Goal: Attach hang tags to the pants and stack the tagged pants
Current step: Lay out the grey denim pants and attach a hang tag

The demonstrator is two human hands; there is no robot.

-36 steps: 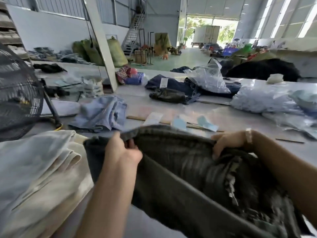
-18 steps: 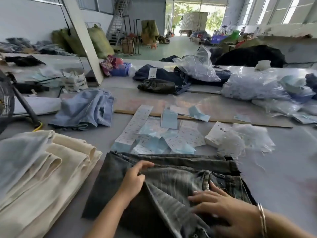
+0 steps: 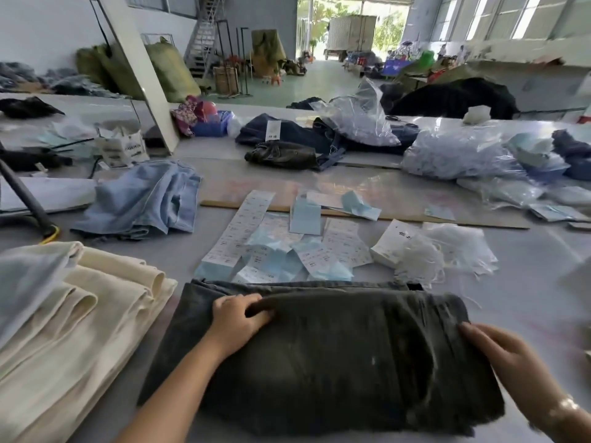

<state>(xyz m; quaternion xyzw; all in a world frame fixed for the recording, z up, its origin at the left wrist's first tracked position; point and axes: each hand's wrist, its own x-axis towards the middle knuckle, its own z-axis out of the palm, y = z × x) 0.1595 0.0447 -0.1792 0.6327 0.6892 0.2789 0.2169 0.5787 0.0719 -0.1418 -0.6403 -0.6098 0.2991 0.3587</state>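
Dark grey folded pants (image 3: 335,356) lie on the table right in front of me. My left hand (image 3: 238,318) grips a fold at the pants' upper left, fingers curled round the cloth. Over at the pants' right edge my right hand (image 3: 508,356) holds the cloth, thumb on top. Just beyond the pants lie white and light-blue hang tags (image 3: 275,247) spread loosely, with a bundle of white tag strings (image 3: 425,254) to their right. A stack of cream pants (image 3: 80,318) sits at my left.
Crumpled light-blue jeans (image 3: 144,199) lie at mid-left. Dark jeans (image 3: 287,145) and clear plastic bags (image 3: 460,155) crowd the far side. A long wooden board (image 3: 415,203) crosses the table. A black stand pole (image 3: 25,199) leans at far left.
The pants were held up, then laid down and smoothed; now a leg section is folded over the top, and both hands have moved to the fold's left and right edges.
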